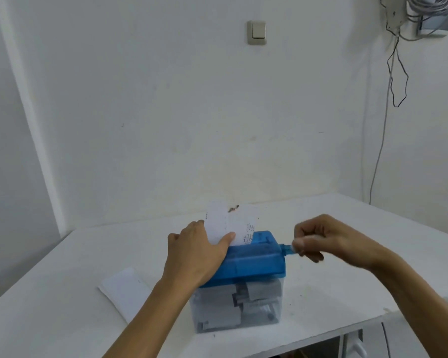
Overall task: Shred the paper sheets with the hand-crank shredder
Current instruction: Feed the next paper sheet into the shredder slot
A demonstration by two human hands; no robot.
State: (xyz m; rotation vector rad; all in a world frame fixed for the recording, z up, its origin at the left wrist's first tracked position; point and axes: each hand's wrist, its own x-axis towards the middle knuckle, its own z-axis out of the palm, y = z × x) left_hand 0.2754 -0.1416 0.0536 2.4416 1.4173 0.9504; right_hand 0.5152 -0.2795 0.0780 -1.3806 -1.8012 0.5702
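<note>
Paper [226, 223] stands upright in the shredder [256, 259], pinched by the left hand [197, 251], while the right hand [321, 239] has its grip curled round the crank [286, 247] jutting rightward.

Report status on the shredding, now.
Left hand pinches paper sheet upright in shredder slot. Right hand grips crank. Bin holds shreds; spare sheets lie left of it. Nothing in the way.

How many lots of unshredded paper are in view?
2. The upright paper stands in the shredder slot, held by the left hand; the flat paper lies on the table left of the shredder. Either may hide overlapped sheets.
</note>
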